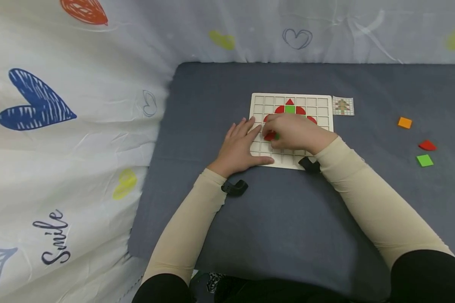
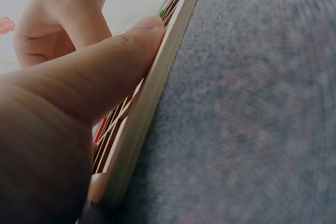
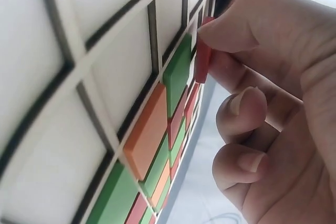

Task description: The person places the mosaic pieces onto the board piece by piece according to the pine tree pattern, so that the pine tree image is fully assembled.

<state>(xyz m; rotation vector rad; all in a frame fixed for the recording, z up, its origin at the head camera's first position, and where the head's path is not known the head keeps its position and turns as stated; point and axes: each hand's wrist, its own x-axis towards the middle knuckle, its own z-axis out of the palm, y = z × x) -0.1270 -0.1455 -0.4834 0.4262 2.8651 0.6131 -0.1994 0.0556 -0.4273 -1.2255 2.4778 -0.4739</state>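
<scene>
A white gridded board (image 1: 318,102) lies on the table with red, green and orange tiles seated in its squares. My left hand (image 1: 239,145) rests on its left side with fingers spread; in the left wrist view the thumb (image 2: 113,66) presses on the board's near rim. Above the grid, my right hand (image 1: 297,132) pinches a red tile (image 3: 203,59) between thumb and forefinger, the other fingers curled. That tile stands tilted beside a green tile (image 3: 178,74), which adjoins an orange tile (image 3: 147,132). My right hand hides much of the pattern in the head view.
A small picture card (image 1: 343,106) with a tree pattern touches the board's right side. Farther right lie a loose orange tile (image 1: 404,122), a red tile (image 1: 427,145) and a green tile (image 1: 425,160) on the grey tablecloth (image 1: 288,219). A printed white curtain (image 1: 98,160) borders the table.
</scene>
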